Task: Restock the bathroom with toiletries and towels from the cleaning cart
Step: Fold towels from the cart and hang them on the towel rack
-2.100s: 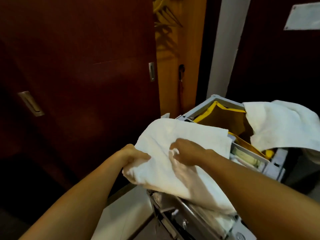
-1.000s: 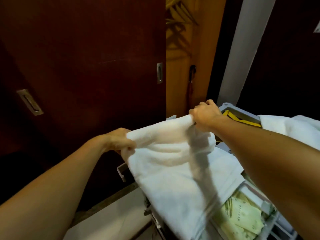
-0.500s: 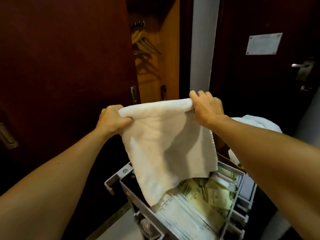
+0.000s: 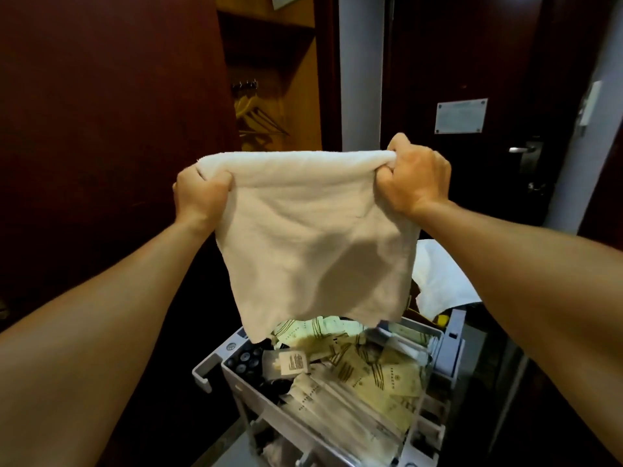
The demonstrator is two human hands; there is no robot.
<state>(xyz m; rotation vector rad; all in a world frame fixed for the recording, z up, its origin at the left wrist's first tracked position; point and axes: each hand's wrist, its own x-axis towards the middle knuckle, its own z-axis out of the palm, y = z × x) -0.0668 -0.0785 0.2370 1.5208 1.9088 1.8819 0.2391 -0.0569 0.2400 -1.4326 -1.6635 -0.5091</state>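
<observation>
A white towel hangs folded in the air above the grey cleaning cart. My left hand grips its upper left corner and my right hand grips its upper right corner, both with fingers curled round the top edge. The towel's lower edge hangs just above the cart's tray. In that tray lie several pale green toiletry packets and small dark bottle caps.
A dark wooden sliding door fills the left side. Behind it an open closet shows hangers. A dark room door with a metal handle stands at the right. More white linen lies on the cart's far right.
Both hands have lifted the towel off the cart and raised it to chest height, spreading its top edge wide. The tray of packets beneath is now uncovered.
</observation>
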